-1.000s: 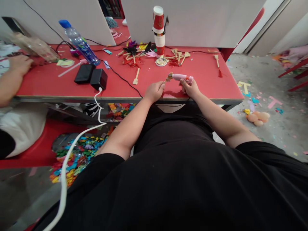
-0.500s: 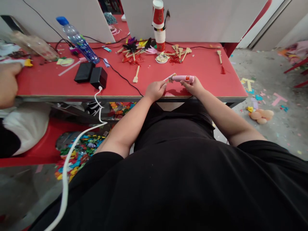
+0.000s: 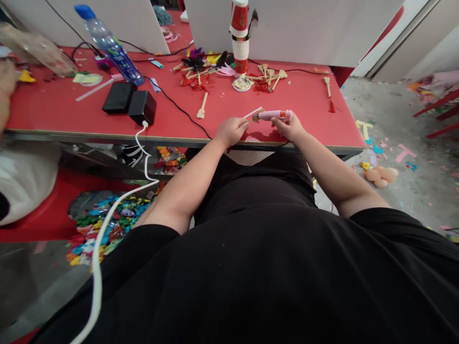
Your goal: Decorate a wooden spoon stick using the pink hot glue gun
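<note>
In the head view, I am holding my left hand (image 3: 231, 131) over the near edge of the red table (image 3: 304, 114), thumb and fingertips pinched together on a thin pale stick (image 3: 253, 112) that is pointing away to the right. My right hand (image 3: 294, 128) is gripping a pink glue gun (image 3: 267, 115), fingers clamped around its rear part, and the gun is lying level with its nozzle facing my left fingertips. The nozzle is sitting just beside the stick; whether the two are touching, I cannot tell. Beyond my hands, a small white dish (image 3: 242, 84) is resting in front of a stack of paper cups (image 3: 241, 48). To its right, a bunch of wooden sticks (image 3: 268, 79) with red tassels is lying, and to its left, a heap of feathered sticks (image 3: 197, 71). One lone wooden stick (image 3: 202, 106) is lying nearer my left hand, and a tasselled stick (image 3: 327, 91) is lying near the table's right end. Farther left, a plastic bottle (image 3: 114, 51) is standing behind two black boxes (image 3: 142, 107), and a co-worker's hand (image 3: 5, 81) is showing at the frame's edge.
</note>
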`<state>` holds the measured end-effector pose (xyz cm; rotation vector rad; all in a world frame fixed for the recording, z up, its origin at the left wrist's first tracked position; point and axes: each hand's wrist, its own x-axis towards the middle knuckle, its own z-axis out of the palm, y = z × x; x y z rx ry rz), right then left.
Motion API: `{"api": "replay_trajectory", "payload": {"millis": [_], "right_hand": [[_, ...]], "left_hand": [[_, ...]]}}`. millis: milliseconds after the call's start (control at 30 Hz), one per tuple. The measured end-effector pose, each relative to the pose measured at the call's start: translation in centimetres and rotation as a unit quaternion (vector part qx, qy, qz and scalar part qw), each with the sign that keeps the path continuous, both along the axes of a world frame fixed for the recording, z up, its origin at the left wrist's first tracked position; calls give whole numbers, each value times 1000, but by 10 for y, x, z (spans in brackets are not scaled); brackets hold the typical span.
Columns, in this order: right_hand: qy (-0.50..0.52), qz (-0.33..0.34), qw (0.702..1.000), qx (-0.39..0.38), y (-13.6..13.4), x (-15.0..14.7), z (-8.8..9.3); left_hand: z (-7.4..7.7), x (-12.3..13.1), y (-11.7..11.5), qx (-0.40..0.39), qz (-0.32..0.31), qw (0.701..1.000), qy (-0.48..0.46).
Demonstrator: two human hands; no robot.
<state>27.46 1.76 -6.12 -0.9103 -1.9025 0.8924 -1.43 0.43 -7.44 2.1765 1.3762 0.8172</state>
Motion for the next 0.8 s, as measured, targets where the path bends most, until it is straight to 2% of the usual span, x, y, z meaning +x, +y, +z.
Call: {"api": "replay_trajectory", "payload": {"millis": [133,500,633,800], "right_hand": [[9,-1,999,-30,7,4,-4],[60,12,997,-55,9,15,-26],[57,6,997,-59,12,16,-28],[71,31,995,-59,13,16,-28]], "left_hand": [[1,1,-2,3,-4,1000,-2],[0,2,-3,14,10,1000,2],[0,1,-4,17,7,1000,-6],[-1,0,-1,26,7,1000,-9]]}}
